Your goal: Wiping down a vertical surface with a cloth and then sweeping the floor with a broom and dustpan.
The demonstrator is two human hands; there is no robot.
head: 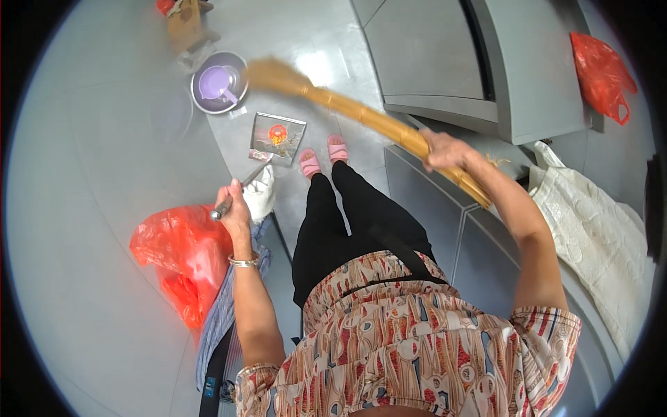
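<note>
My left hand (pixel 234 206), with a bangle at the wrist, is closed round the end of a metal dustpan handle (pixel 255 174). The handle runs down to a metal dustpan (pixel 278 136) on the tiled floor, which bears a red and yellow label and holds some small debris. My right hand (pixel 445 150) grips a straw broom (pixel 365 114) by its bound, yellowish handle. The broom is raised at a slant, and its blurred bristle end (pixel 273 75) shows above and to the right of the dustpan in the picture.
A metal basin (pixel 196 94) with a purple dipper (pixel 214 82) stands beyond the dustpan, near a cardboard box (pixel 186 26). Red plastic bags (pixel 182 250) and striped cloth (pixel 224 313) are at left. A grey cabinet (pixel 427 52), another red bag (pixel 602 75) and white cloth (pixel 583 224) are at right.
</note>
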